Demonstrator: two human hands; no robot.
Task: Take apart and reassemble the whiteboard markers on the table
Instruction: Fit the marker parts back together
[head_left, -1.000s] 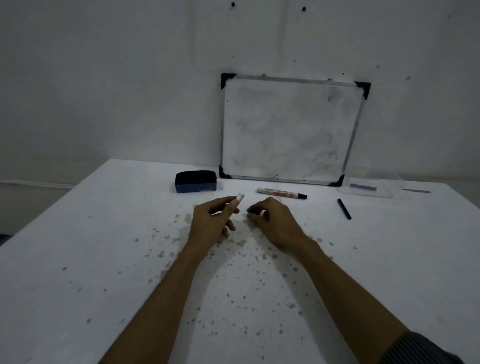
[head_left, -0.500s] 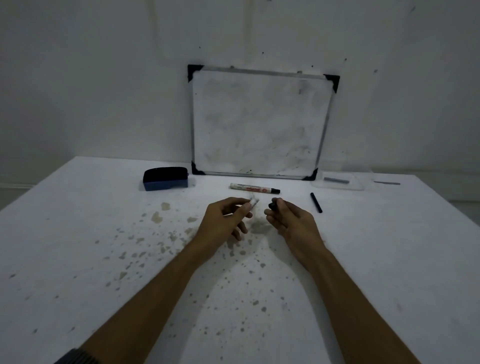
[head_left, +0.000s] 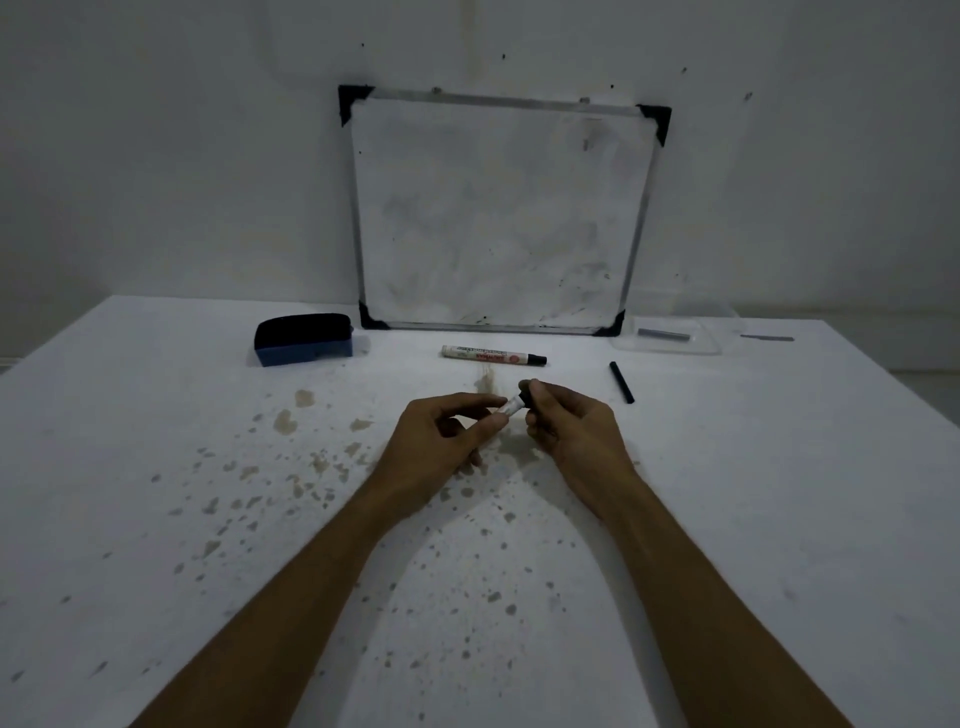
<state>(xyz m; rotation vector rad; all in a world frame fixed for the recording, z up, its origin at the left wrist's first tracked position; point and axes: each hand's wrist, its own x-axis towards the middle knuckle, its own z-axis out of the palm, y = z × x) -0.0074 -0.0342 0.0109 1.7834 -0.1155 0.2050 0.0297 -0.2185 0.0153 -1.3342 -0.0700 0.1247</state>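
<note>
My left hand (head_left: 441, 441) grips a white marker barrel (head_left: 506, 411), most of it hidden in the fist, its end pointing up and right. My right hand (head_left: 569, 426) pinches a small black marker part (head_left: 524, 396) that meets the barrel's end. A second white marker (head_left: 491, 356) with red print and a black tip lies on the table beyond my hands. A thin black rod (head_left: 622, 382) lies to the right of it.
A blue and black eraser (head_left: 304, 339) sits at the back left. A whiteboard (head_left: 498, 213) leans on the wall. A clear plastic tray (head_left: 670, 338) holding a grey stick is at the back right. The white table (head_left: 156, 467) is speckled with stains.
My hands have come together, so the black part in my right hand now touches the barrel end. The view has shifted and the scene sits further right than a second ago.
</note>
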